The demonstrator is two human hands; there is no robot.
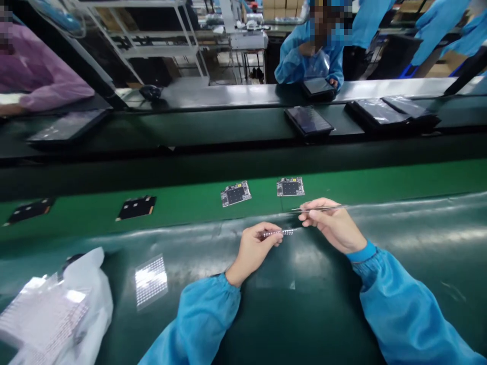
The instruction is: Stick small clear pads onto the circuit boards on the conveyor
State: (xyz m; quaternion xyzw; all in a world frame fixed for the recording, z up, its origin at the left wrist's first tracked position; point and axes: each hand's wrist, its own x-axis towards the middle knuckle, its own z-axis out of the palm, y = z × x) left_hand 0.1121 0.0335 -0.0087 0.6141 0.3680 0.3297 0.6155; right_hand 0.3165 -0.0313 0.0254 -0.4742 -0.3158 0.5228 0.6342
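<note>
Pinched in my left hand [258, 248] is a narrow strip of small pads [288, 232], its free end pointing right. My right hand [335, 225] grips a pair of thin metal tweezers [323, 208], tips pointing left, above and to the right of the strip. Just beyond my hands, a circuit board [290, 187] lies on the green belt. A second circuit board [236, 193] is to its left. On the mat at left is a clear sheet with rows of small pads [151, 281].
A white plastic bag [89, 299] with more pad sheets lies at lower left. Two black flat parts [136, 208] rest on the belt's left side. Across the line, co-workers sit by black trays [309, 121] on a raised ledge.
</note>
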